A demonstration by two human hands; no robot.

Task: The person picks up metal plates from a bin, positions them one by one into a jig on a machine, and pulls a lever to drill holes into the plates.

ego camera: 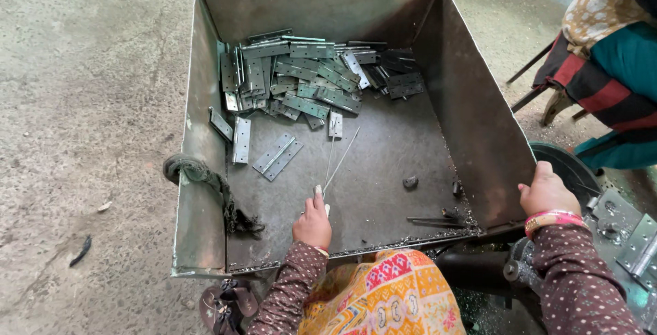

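Note:
My left hand (313, 223) is inside a large open metal bin (472, 116), near its front edge, pinching two thin metal rods (337, 164) that point up towards the hinges. A pile of grey metal hinges (308, 78) lies at the back of the bin, with a few loose hinges (277, 156) closer to my hand. My right hand (546, 190) rests on the bin's front right corner rim, fingers curled over the edge, a pink bangle on the wrist.
A dark rag (205, 181) hangs over the bin's left wall. Small metal bits (410, 182) lie on the bin floor. Another person in bright clothing (609, 68) sits at the right. More hinges (640, 249) lie at the lower right. The ground is concrete.

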